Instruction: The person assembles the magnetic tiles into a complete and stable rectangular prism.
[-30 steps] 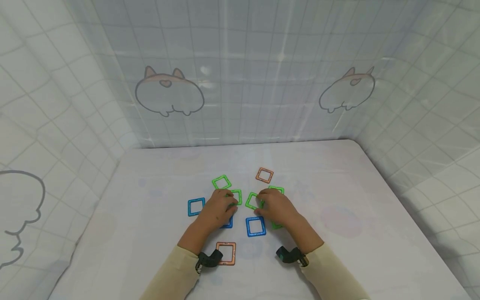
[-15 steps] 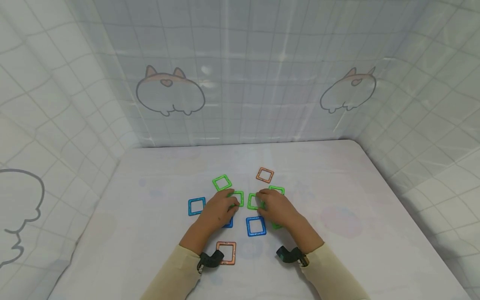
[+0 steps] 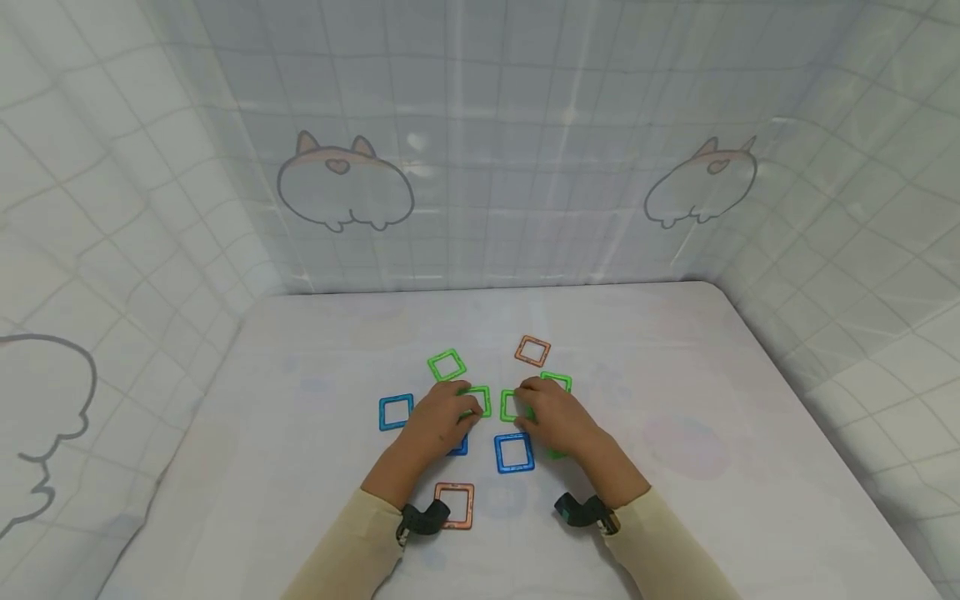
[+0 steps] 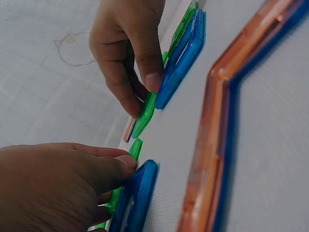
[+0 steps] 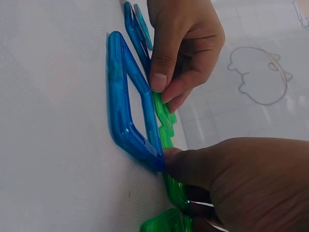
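In the head view, my left hand (image 3: 444, 415) pinches a green square magnetic tile frame (image 3: 487, 402) by its left part. Across a narrow gap, my right hand (image 3: 557, 417) pinches a second green tile frame (image 3: 507, 407), its edge facing the first. The left wrist view shows thumb and fingers of the left hand (image 4: 63, 179) at the tile's near edge. In the right wrist view, the right thumb (image 5: 176, 159) presses its green tile (image 5: 174, 188) beside a blue tile (image 5: 118, 92). Another blue tile (image 3: 459, 446) is mostly hidden under the left hand.
Around the hands lie a green tile (image 3: 447, 364), a light blue tile (image 3: 382, 412), a blue tile (image 3: 514, 471), and orange tiles (image 3: 532, 337) (image 3: 454, 486). Another green tile (image 3: 557, 377) sits behind the right hand, and one (image 3: 558, 455) is partly under it. Tiled-pattern curtains surround the table.
The right hand's green tile has turned from slanted to nearly straight, its edge now about parallel to the left one. The left tile has shifted slightly toward me.
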`<state>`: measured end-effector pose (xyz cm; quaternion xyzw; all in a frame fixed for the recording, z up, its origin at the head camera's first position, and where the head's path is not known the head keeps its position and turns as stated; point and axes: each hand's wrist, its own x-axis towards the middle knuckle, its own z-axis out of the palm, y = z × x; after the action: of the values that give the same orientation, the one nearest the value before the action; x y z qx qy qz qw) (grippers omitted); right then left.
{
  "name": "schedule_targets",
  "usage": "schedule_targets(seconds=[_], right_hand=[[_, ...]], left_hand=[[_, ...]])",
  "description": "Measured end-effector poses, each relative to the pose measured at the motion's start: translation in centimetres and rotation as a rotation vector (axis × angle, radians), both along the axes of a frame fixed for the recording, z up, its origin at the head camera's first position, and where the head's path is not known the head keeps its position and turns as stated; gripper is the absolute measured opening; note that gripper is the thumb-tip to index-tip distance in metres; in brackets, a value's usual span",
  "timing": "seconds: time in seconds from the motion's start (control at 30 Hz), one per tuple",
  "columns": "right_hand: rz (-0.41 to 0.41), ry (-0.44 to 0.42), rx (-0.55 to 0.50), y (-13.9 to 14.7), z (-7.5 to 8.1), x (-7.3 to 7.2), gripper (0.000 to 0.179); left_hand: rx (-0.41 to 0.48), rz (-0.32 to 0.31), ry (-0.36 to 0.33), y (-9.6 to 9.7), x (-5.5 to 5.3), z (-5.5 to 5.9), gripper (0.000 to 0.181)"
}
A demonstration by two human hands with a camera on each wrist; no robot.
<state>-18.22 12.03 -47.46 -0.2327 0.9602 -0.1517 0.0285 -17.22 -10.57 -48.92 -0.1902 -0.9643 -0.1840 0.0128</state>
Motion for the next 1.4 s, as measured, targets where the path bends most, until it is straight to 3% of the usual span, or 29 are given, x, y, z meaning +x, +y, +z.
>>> schedule_targets(seconds=[0.17, 0.4, 0.57, 1.4], right_hand=[[0.010, 0.005, -0.010, 0.09, -0.19, -0.16, 0.049], [-0.004, -0.011, 0.009, -0.08, -0.18, -0.28, 0.050], [0.001, -0.010, 0.022, -0.19, 0.04, -0.20, 0.050], [0.071, 0.026, -0.005, -0.12, -0.21, 0.15, 0.049]], left_hand=[[-0.005, 0.004, -0.003, 0.12, -0.02, 0.22, 0.010], [0.008, 0.032, -0.035, 0.38, 0.11, 0.48, 0.042], [-0.029, 0.033, -0.044, 0.58, 0.09, 0.49, 0.052], [-0.029, 0.018, -0.031, 0.69, 0.29, 0.33, 0.055]])
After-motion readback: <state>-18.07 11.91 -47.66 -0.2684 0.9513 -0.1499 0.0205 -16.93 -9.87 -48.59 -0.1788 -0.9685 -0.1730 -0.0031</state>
